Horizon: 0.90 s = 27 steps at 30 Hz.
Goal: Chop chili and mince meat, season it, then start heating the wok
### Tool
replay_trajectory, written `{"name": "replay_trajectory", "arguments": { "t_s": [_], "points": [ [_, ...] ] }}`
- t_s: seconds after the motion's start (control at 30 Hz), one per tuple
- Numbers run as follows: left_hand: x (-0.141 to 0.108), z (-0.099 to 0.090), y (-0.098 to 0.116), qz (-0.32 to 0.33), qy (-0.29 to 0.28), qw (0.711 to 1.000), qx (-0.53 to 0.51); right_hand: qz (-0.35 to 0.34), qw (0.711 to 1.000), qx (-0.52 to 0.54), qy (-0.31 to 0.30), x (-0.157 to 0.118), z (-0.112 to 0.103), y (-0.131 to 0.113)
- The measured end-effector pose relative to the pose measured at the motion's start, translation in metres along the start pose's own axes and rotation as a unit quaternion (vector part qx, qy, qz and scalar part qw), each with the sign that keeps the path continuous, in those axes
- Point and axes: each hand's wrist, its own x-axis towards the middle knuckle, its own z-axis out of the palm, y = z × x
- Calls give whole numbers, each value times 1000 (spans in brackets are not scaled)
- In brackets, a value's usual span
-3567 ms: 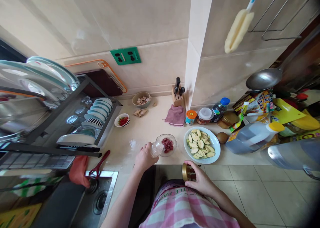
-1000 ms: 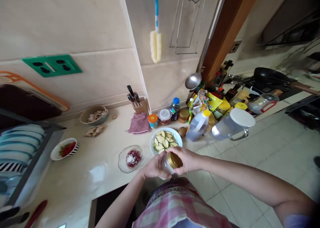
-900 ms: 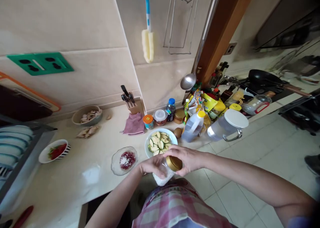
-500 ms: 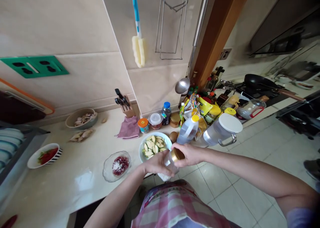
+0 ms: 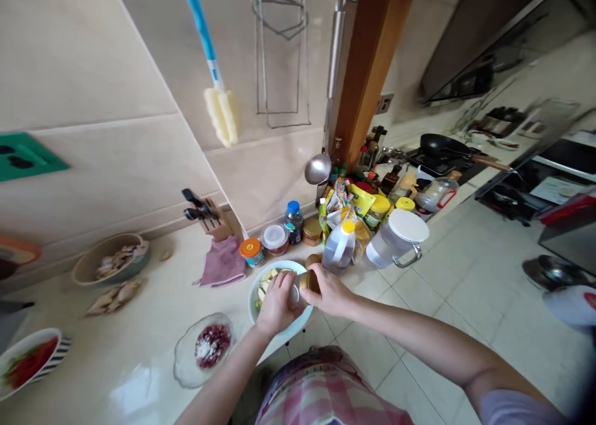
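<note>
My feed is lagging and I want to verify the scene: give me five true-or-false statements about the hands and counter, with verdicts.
1. The left hand holds the clear jar. True.
2. The right hand is on the striped bowl. False: the right hand grips the gold lid at the jar's mouth.
3. White powder lies on the red food in the glass dish. True.
4. The purple cloth hangs on the wall. False: the purple cloth is on the counter, by the knife block.
5. In the picture, the white-lidded pitcher stands right of the yellow-capped jug. True.
</note>
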Motion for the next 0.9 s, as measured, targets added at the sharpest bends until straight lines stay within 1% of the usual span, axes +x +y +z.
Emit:
{"name": "replay_trajectory", "arguments": {
  "t_s": [0.03,0.07,0.1,0.13,0.2,0.23,0.27,0.3,0.37,0.43,0.47,0.53,0.6,0.63,0.67,0.7,0.73,0.77,0.83,0.9],
  "points": [
    [5,3,-4,5,9,1000,15,56,998,21,16,4,2,0],
    [10,5,-7,10,18,999,26,93,995,39,25,7,3,1],
    [15,7,-11,13,25,999,32,100,993,51,28,8,1,1],
    [19,8,-14,14,34,999,33,75,995,52,31,9,-1,1],
    [28,7,-18,16,46,999,20,-22,999,15,42,7,-8,0],
    [31,5,-18,21,48,999,11,-57,997,-14,47,6,-10,0],
    [34,3,-18,31,45,998,3,-69,995,-45,52,6,-11,-1],
    [36,1,-16,44,39,998,-3,-61,994,-71,59,6,-11,-1],
    [38,-3,-11,72,27,997,-3,-17,993,-91,69,9,-9,-1],
    [40,-4,-8,86,26,996,-2,15,994,-74,78,12,-8,-3],
    [42,-3,-9,82,36,996,-5,20,995,-55,82,12,-9,-4],
    [49,3,-15,47,83,995,-11,3,996,-8,87,7,-14,-5],
    [60,11,-24,-14,137,991,3,-44,995,37,86,-9,-21,-2],
    [66,16,-28,-46,154,987,19,-60,993,56,90,-21,-25,2],
    [74,22,-32,-73,159,984,39,-59,990,79,101,-34,-28,9],
    [81,27,-35,-92,155,982,60,-38,986,109,119,-49,-30,19],
    [87,31,-36,-103,147,981,77,-1,978,146,147,-63,-32,32],
    [93,36,-36,-109,137,980,91,45,964,188,185,-78,-35,46],
    [102,42,-34,-110,120,981,109,130,918,259,271,-105,-44,81],
    [106,46,-32,-107,110,982,108,183,875,283,347,-126,-60,118]
  ]
}}
